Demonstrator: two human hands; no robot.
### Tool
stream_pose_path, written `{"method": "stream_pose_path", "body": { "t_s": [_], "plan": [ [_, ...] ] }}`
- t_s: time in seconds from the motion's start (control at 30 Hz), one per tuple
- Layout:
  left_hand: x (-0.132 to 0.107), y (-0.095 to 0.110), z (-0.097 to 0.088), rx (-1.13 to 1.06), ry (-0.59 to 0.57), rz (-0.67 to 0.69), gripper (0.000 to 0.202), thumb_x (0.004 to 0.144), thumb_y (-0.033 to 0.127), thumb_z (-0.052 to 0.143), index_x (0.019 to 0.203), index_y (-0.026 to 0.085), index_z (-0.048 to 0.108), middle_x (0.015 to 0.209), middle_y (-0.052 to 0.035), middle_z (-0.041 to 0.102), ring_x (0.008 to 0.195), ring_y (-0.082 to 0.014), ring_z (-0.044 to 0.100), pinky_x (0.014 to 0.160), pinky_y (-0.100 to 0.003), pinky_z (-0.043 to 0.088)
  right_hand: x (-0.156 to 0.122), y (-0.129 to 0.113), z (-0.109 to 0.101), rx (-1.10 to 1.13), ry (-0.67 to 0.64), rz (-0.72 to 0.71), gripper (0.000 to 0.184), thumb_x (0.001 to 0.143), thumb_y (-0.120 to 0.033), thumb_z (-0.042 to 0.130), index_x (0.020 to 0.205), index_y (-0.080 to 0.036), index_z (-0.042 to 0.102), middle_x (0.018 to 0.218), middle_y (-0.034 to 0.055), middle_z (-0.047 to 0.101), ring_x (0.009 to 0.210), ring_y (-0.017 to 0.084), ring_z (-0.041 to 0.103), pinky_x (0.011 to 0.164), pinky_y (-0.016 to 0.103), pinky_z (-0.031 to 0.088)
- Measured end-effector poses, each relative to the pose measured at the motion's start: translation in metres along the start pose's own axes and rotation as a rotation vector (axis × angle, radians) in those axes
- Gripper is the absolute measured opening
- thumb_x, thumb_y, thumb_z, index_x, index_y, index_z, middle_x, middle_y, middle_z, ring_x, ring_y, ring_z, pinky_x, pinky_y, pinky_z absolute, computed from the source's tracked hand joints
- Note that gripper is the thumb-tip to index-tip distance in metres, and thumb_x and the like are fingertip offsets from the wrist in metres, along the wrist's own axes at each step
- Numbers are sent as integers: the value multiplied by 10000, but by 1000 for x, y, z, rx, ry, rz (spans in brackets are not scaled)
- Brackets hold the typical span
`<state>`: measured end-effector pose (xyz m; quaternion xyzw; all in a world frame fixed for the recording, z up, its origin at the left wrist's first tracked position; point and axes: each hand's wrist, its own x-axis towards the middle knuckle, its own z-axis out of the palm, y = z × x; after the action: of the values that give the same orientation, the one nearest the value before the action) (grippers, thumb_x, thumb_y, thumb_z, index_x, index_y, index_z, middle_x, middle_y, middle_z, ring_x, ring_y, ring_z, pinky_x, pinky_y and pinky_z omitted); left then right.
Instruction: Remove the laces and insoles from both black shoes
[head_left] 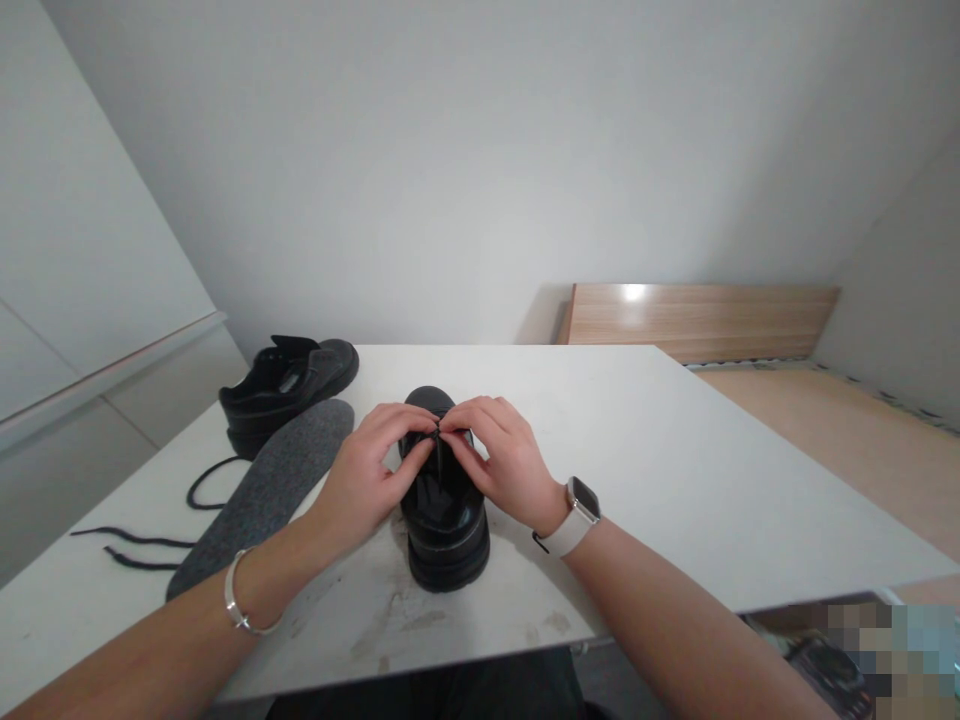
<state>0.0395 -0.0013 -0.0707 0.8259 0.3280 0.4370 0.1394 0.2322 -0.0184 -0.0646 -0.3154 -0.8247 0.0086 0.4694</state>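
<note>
A black shoe [444, 530] stands on the white table [675, 470], heel end toward me. Both hands meet over its top. My left hand [371, 475] curls around the shoe's left side, thumb and forefinger pinched on the black lace [437, 432]. My right hand [499, 455] comes from the right, its fingers pinched on the same lace, touching the left fingertips. A silver bracelet [240, 600] is on my left wrist and a white watch [577, 515] on my right.
A second black shoe [289, 385] lies at the table's far left. A grey insole [266, 490] lies beside it, and a loose black lace [150, 530] trails left of that. A wooden panel [697, 320] stands behind the table on the right.
</note>
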Motion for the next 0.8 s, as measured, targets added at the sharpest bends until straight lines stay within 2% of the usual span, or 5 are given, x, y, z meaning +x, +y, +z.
{"method": "stream_pose_path", "body": {
  "t_s": [0.3,0.43,0.57,0.7,0.8],
  "plan": [
    [2,4,-3,-162,-9,-48,102,953,276,595,952,207,670,1119,-78,638,1093,-235,577,1001,-401,431,-2,-10,-4,267,386,158,109,1021,-213,433,1017,-222,542,951,55,598,886,182,591,797,339,500],
    [3,8,-15,-453,-6,-54,149,954,309,582,905,205,677,1248,-97,576,1215,-266,509,1057,-415,404,1,-2,-9,270,244,217,235,1046,-263,386,1030,-199,611,990,68,649,950,187,600,860,355,480],
    [7,8,-27,-612,46,-20,449,1012,468,381,878,206,720,1188,-116,612,1216,-296,503,1083,-458,391,3,13,-13,274,-20,275,92,954,-235,579,925,-176,643,863,29,635,777,147,575,708,283,469],
    [12,-1,-34,-355,49,-65,395,1006,458,427,879,197,694,946,-79,649,940,-230,593,891,-366,475,3,21,-16,362,-159,377,58,899,-218,650,883,-162,656,813,11,651,715,124,566,638,247,450],
    [15,-9,-36,-31,-107,-141,258,915,430,609,836,191,666,804,-32,654,748,-183,585,694,-282,462,3,22,-15,427,-164,397,75,886,-238,668,883,-164,663,844,18,670,753,129,585,667,252,464]
  ]
}}
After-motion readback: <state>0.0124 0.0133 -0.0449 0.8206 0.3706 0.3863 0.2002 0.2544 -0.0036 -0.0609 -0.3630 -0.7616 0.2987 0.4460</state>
